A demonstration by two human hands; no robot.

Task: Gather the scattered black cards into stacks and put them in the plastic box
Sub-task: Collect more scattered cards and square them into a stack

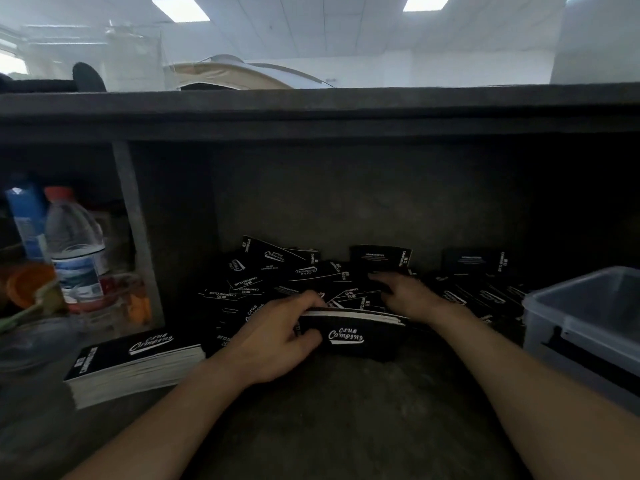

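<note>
Left hand [277, 337] clamps a card stack [353, 336] — right hand [408, 294] (fingers blurred, unclear) on scattered cards [277, 271].

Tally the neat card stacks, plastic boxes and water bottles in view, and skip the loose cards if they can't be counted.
Card stacks: 2, a lying stack and a held stack in the left hand
Plastic box: 1
Water bottle: 1
Total: 4
Loose cards overlap too much to count.
</note>
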